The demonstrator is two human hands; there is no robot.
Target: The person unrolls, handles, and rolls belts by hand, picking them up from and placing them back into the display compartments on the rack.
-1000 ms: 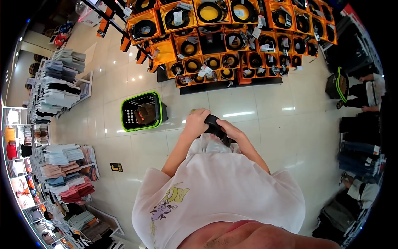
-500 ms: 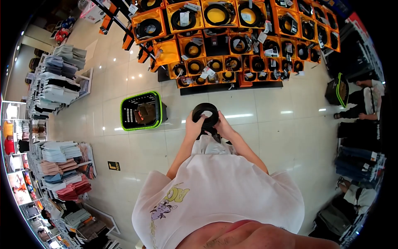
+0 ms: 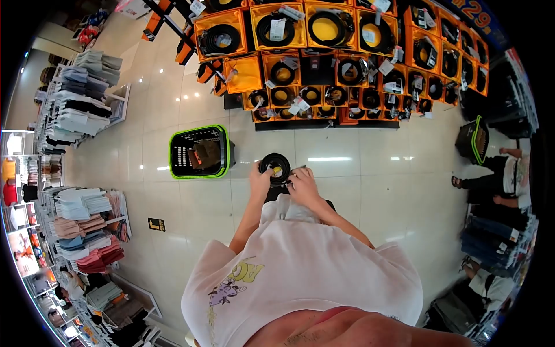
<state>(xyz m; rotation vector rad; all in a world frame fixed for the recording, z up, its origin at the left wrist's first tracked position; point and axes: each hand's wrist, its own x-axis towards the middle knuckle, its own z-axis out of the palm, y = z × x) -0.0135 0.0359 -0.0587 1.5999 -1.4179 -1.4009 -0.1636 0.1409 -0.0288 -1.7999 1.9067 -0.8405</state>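
A coiled black belt [image 3: 281,157] is held out in front of my body, with something yellow in the middle of the coil. My left hand [image 3: 260,180] grips the coil's left side, its thumb reaching into the centre. At the right edge, my right hand [image 3: 303,184] has its fingers bent and pinched on a dark piece that looks like the belt's end. More dark material shows below the coil, between my wrists; what it is I cannot make out.
Ahead stands a display rack of coiled belts in orange boxes [image 3: 243,75]. A green-rimmed black shopping basket [image 3: 226,151] with brown items sits on the floor to the left. Clothes racks [image 3: 87,208] line both sides. A person [image 3: 511,173] stands right, near another basket [image 3: 469,141].
The coil has come slightly left and lower, tilting to show yellow in its centre. My right hand has shifted from clasping the coil's side to pinching at its right edge.
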